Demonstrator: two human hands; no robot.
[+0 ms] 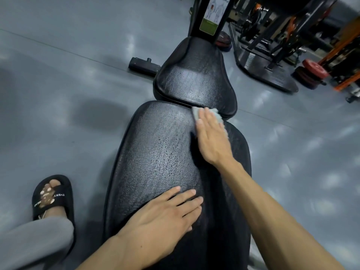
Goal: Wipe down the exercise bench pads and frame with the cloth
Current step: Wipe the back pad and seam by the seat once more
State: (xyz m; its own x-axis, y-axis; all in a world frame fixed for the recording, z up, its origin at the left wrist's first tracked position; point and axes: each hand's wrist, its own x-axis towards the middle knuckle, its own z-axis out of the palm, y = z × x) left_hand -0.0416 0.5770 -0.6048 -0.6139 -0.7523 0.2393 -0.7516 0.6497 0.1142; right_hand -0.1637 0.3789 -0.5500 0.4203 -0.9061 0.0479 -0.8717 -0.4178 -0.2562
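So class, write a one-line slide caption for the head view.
Right hand presses a grey cloth on the long bench pad near the seat pad; left hand rests flat.

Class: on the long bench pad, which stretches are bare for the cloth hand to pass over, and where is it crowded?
Bare: the long pad's middle and left side, between the left hand and the seat pad. Crowded: the far right corner, where the right hand presses the cloth, and the near end under the left hand.
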